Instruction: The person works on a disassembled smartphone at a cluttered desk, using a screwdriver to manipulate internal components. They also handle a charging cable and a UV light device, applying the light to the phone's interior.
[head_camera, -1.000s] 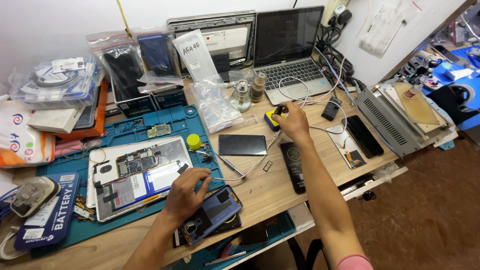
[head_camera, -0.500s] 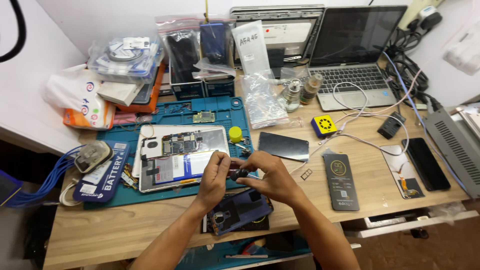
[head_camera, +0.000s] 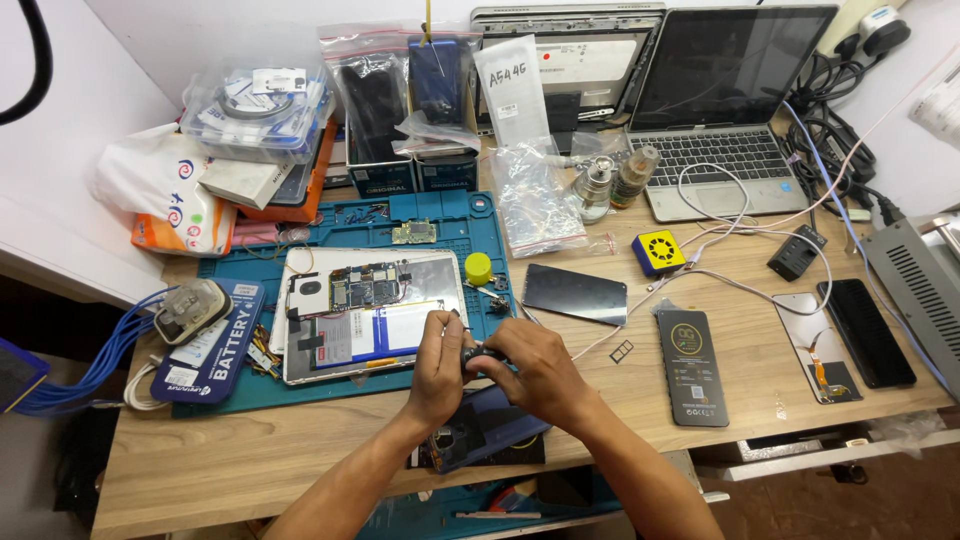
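Head view shows our left hand (head_camera: 437, 368) and right hand (head_camera: 530, 375) meeting near the bench's front edge, fingers curled narrow around a small dark part (head_camera: 472, 352) pinched between them, above a blue phone (head_camera: 480, 432) beside the opened tablet (head_camera: 370, 312).

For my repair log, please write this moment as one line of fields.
left hand: pinching small dark part | right hand: on same part | below: opened dark blue phone | beside: opened tablet on blue mat
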